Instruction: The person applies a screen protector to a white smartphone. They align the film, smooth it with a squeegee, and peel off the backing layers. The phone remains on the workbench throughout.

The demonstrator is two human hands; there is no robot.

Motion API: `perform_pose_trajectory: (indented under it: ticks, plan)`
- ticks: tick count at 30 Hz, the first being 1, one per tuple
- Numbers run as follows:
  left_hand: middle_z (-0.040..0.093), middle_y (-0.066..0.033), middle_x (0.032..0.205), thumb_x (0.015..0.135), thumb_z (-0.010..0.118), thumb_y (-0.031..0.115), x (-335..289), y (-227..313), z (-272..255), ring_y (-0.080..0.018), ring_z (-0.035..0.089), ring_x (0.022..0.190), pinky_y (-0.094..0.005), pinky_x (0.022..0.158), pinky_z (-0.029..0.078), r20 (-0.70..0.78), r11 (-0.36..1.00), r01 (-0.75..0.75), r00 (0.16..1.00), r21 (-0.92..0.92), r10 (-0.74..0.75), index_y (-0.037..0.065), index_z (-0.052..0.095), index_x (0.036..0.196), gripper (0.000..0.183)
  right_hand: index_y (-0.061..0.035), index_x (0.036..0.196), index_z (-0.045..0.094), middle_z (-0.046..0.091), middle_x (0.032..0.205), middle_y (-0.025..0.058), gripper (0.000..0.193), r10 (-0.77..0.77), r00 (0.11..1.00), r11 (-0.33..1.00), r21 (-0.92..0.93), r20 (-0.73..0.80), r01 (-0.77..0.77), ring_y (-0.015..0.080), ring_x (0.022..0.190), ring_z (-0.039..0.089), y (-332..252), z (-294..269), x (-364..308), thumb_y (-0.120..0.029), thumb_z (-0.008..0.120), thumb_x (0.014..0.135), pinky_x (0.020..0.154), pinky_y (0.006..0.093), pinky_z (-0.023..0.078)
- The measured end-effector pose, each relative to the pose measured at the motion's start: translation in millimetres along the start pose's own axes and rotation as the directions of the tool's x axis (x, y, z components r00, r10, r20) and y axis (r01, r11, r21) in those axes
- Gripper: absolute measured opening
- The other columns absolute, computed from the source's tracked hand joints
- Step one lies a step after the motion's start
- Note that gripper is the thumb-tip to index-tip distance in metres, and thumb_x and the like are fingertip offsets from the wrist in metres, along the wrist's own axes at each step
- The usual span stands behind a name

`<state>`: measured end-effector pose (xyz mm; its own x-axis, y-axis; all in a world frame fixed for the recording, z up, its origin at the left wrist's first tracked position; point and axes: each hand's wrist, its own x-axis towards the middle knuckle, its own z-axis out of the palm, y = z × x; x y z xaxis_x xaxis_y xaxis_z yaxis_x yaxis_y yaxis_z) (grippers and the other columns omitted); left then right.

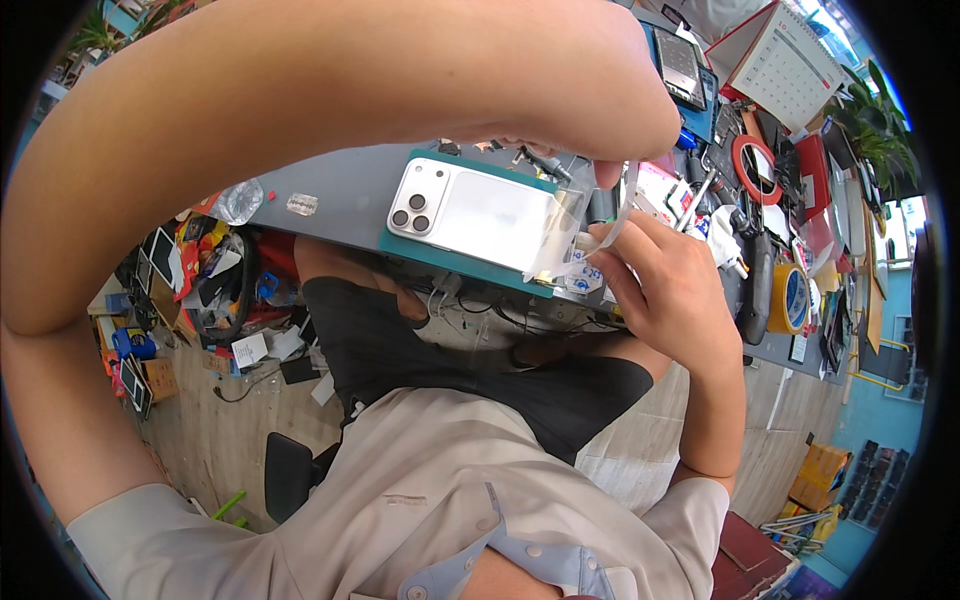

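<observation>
A white smartphone [490,212] lies back up on a teal mat [400,243], its three-lens camera block at the left end. Clear plastic film [556,235] covers the phone's right end and sticks out past it, with a narrow strip curving upward. My right hand [655,275] pinches the film beside that end, thumb against forefinger. My left arm arches across the far side of the phone. Of my left hand [625,150], mostly hidden behind the forearm, a bent fingertip shows against the upper part of the film strip.
A razor blade [302,204] lies on the grey desk, left of the phone. To the right are a red tape ring [756,170], a yellow tape roll [788,298] and crowded tools. A desk calendar [783,62] stands at the far right. Clutter fills a bin [240,285] below left.
</observation>
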<state>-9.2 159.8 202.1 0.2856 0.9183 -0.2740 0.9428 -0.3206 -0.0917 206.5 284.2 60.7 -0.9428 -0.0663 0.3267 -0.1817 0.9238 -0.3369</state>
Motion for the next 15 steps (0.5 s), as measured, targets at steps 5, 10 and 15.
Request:
perform_pose_trajectory:
  ticks: [5, 10, 15]
  plan:
    - [0.08, -0.0296, 0.086, 0.097, 0.069, 0.01, -5.7, 4.5, 13.8, -0.0445, 0.083, 0.08, -0.0515, 0.073, 0.066, -0.057, 0.994, -0.005, 0.998, 0.111, 0.011, -0.009, 0.083, 0.099, 0.023, -0.0037, 0.109, 0.068, 0.066, 0.093, 0.0128, 0.015, -0.017, 1.0, 1.0, -0.009, 0.01, 0.017, 0.0395, 0.077, 0.071, -4.6, 1.7, 4.9, -0.013, 0.079, 0.105, 0.064, 0.0508, 0.053]
    - [0.08, -0.0302, 0.086, 0.095, 0.069, 0.009, -2.7, 7.2, 11.9, -0.0456, 0.083, 0.081, -0.0519, 0.075, 0.067, -0.048, 0.998, 0.043, 0.998, 0.05, -0.04, -0.009, 0.084, 0.101, 0.025, -0.0038, 0.108, 0.068, 0.065, 0.093, 0.0129, 0.015, -0.008, 1.0, 1.0, -0.017, 0.01, 0.008, 0.0393, 0.077, 0.071, -5.0, 1.3, 4.5, -0.012, 0.079, 0.105, 0.064, 0.0508, 0.053]
    - [0.08, -0.0294, 0.085, 0.093, 0.071, 0.01, -19.9, 24.2, 15.2, -0.0448, 0.083, 0.081, -0.0511, 0.074, 0.067, -0.177, 0.99, 0.047, 0.984, 0.133, -0.023, -0.008, 0.084, 0.098, 0.023, -0.0044, 0.109, 0.068, 0.065, 0.093, 0.0127, 0.015, -0.006, 1.0, 1.0, -0.011, 0.026, 0.007, 0.039, 0.077, 0.07, -9.5, 1.9, 3.5, -0.013, 0.079, 0.105, 0.065, 0.0506, 0.054]
